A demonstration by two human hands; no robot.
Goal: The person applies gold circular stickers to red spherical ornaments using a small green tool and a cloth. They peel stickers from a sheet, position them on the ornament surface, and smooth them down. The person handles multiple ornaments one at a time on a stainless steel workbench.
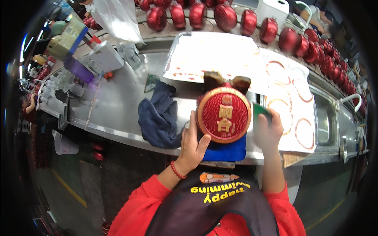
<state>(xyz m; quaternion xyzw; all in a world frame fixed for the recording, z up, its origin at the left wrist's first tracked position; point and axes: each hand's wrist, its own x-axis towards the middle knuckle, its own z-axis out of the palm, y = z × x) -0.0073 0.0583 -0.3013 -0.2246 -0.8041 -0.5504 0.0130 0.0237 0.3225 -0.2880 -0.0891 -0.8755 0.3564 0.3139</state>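
Note:
A round, flat red bottle [224, 114] with a gold rim and raised gold characters faces up in front of me. Its neck end lies between two dark, worn blocks [213, 80], and a bright blue cloth [226, 150] is under its near edge. My left hand [192, 144] grips the bottle's left side, fingers along the rim and thumb near the lower edge. To the right of the bottle, my right hand [269, 128], blurred by motion, is closed on a thin dark-green flat piece [260, 112]. What touches the piece's far side cannot be made out.
A dark blue cloth [157, 114] lies crumpled left of the bottle on the metal bench [114, 106]. Orange-gold rings [279, 104] lie on white sheets at right, beside a sink [327, 118]. Several red bottles [225, 17] line the back. Clear containers stand at far left.

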